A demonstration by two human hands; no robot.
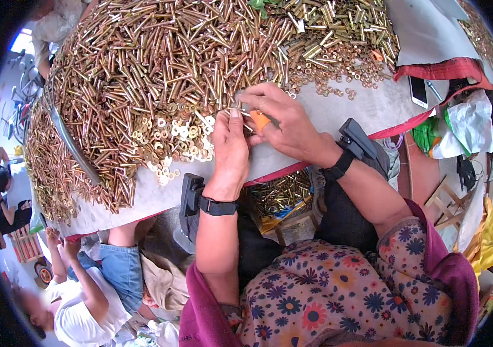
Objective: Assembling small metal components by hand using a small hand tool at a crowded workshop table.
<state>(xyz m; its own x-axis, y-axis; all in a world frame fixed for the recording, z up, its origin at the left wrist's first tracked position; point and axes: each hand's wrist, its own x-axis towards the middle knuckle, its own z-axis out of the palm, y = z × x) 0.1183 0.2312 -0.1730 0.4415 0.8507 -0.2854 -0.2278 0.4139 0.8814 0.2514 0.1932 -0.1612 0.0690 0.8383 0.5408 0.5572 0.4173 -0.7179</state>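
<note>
A small orange tool (pixel 260 120) sits pinched in the right hand (pixel 284 124), whose grip is closed around it, only the orange end showing between thumb and fingers. Touching it from the left, the left hand (pixel 230 147) has its grip closed on a thin brass piece (pixel 238 107) held upright at the fingertips, too small to make out further. Both hands meet just above the near edge of the grey worktop (pixel 368 104). Just left of the grip lies a scatter of brass rings (pixel 174 139), and beyond it, spreading away across the worktop, a great heap of brass tubes (pixel 159 63). Each wrist carries a black band with a black device (pixel 192 199). Well off to the right of the grip lies a phone (pixel 418 91) beside a red cloth (pixel 440 70).
</note>
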